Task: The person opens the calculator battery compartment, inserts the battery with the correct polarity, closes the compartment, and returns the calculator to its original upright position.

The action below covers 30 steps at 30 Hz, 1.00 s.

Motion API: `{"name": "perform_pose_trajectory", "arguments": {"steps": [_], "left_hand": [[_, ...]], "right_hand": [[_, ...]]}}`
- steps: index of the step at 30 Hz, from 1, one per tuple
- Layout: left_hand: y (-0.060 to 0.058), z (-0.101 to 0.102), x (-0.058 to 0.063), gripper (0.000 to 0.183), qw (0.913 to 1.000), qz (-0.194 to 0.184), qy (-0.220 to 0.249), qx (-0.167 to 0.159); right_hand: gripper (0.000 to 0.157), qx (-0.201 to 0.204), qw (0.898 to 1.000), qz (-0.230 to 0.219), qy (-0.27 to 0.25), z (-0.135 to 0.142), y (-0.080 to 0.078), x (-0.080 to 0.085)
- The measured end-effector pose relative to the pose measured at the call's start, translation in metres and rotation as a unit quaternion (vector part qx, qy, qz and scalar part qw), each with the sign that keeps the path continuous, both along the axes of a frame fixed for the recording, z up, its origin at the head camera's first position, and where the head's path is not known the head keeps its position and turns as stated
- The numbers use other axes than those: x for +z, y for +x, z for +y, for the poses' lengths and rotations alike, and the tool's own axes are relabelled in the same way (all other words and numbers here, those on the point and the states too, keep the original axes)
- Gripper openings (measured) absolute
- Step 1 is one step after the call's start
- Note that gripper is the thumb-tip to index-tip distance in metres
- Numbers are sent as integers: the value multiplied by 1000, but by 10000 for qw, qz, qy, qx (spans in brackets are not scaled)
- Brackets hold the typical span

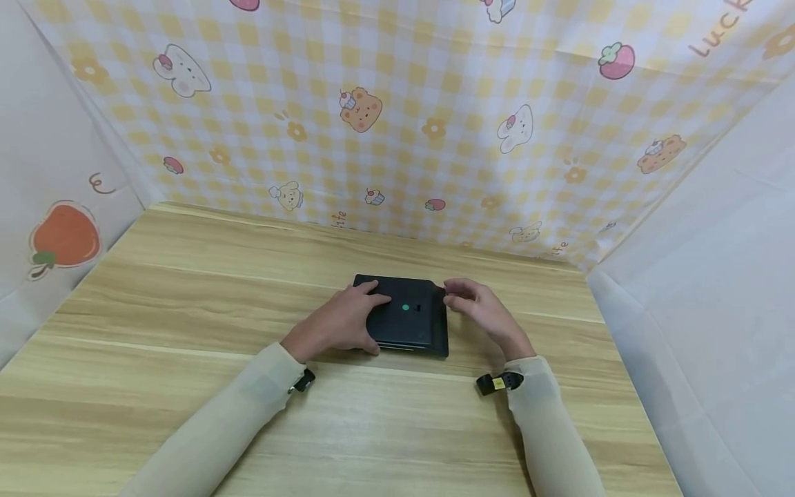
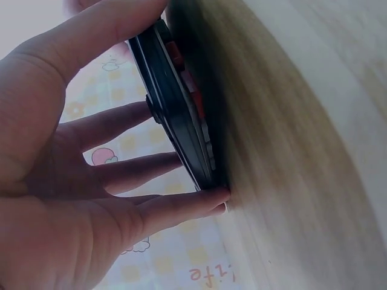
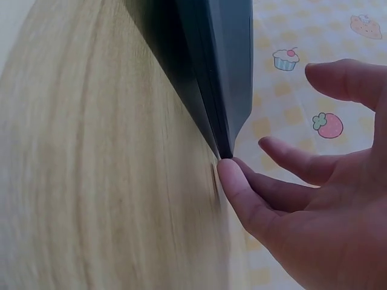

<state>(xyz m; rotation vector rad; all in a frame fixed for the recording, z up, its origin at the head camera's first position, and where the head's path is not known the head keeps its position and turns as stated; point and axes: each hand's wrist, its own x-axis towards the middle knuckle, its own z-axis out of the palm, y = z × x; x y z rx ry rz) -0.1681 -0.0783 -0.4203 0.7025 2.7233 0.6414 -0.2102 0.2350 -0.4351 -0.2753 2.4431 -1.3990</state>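
A black calculator [image 1: 413, 324] lies face down on the wooden table, its back with a small green dot turned up. In the left wrist view, red and grey keys show under the calculator [image 2: 172, 109], along an edge tilted a little off the tabletop. My left hand [image 1: 338, 321] holds its left part, thumb at the near edge and fingers spread over the back and to the far edge. At the far right corner, my right hand [image 1: 487, 314] touches the edge with its fingertips. In the right wrist view, the right thumb [image 3: 344, 81] stands apart from the calculator.
The wooden tabletop [image 1: 248, 269] spreads around the calculator. A yellow checked cloth [image 1: 397, 138] with cartoon prints hangs behind it, and white cloth sides [image 1: 702, 297] stand left and right. Each wrist bears a small black camera [image 1: 493, 384].
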Motion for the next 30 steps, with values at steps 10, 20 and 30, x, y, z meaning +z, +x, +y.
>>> {"name": "perform_pose_trajectory", "arguments": {"steps": [10, 20, 30], "left_hand": [[1, 0, 2, 95, 9999, -92, 51, 16], [1, -3, 9, 93, 9995, -167, 247, 51], [-1, -5, 13, 89, 9979, -97, 628, 100]], "right_hand": [[57, -200, 9981, -185, -547, 0, -1, -1], [49, -555, 9967, 69, -589, -1, -1, 3], [41, -868, 9923, 152, -868, 2, -3, 4]]}}
